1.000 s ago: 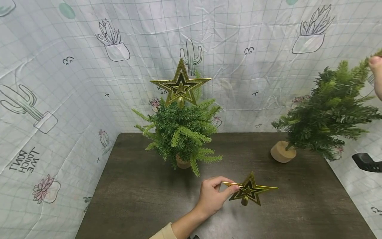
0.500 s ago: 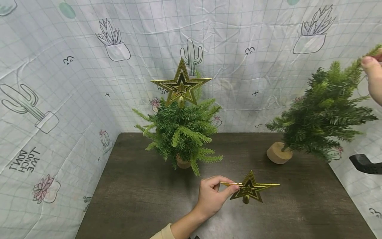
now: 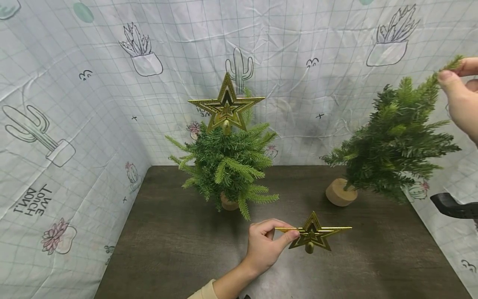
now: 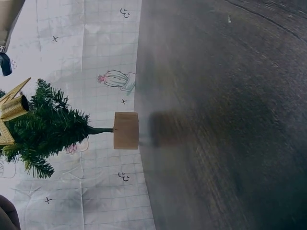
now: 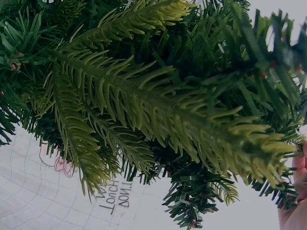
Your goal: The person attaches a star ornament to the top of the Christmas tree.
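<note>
In the head view my left hand pinches one point of a gold star tree topper, its socket facing down. My right hand, partly cut off by the frame edge, pinches the top tip of a small artificial Christmas tree. That tree leans, with its round wooden base at lower left; in the left wrist view a shadow lies apart from the base. Its green branches fill the right wrist view. To the left a second tree stands upright, with another gold star at its top.
A dark wood-grain table lies under everything. Behind and at both sides hangs a white gridded cloth printed with cacti. A black curved object shows at the right edge, below my right hand.
My right hand has moved left into view, carrying the leaning tree left with it. The star in my left hand has risen and turned slightly. The other tree has not moved.
</note>
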`<state>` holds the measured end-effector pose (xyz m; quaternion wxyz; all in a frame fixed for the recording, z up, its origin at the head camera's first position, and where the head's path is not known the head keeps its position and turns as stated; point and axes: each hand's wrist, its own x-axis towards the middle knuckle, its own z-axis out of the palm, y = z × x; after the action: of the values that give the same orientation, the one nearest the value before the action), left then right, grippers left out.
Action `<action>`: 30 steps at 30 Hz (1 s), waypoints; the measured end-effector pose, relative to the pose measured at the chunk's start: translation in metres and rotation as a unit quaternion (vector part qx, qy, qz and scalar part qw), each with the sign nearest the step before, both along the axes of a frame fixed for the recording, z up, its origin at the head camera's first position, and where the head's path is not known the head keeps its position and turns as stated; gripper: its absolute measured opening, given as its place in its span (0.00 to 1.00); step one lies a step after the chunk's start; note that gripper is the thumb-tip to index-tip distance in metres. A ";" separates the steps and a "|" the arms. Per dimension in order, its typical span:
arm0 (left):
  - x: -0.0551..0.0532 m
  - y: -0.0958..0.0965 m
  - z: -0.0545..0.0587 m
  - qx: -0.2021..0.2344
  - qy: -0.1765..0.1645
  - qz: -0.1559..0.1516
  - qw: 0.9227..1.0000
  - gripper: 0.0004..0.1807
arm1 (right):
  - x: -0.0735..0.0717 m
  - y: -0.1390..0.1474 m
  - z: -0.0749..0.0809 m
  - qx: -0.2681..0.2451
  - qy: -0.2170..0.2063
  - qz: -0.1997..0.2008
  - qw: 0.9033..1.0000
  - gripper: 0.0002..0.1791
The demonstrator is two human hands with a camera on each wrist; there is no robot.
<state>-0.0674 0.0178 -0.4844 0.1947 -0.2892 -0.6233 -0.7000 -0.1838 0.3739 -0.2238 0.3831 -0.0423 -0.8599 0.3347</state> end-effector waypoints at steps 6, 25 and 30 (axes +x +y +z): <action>0.002 -0.001 0.006 0.012 0.003 -0.003 1.000 0.07 | 0.003 -0.012 0.006 -0.047 -0.016 0.015 0.999 0.11; 0.000 -0.001 0.012 0.020 0.027 0.008 0.999 0.09 | 0.007 -0.046 0.013 -0.043 -0.014 0.081 0.996 0.12; -0.001 -0.001 0.015 0.026 0.023 0.003 0.999 0.08 | 0.015 -0.060 0.018 -0.038 -0.044 0.065 0.996 0.12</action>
<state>-0.0683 0.0168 -0.4698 0.2189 -0.2984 -0.6012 -0.7082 -0.1684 0.3142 -0.2060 0.3203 -0.0158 -0.8634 0.3894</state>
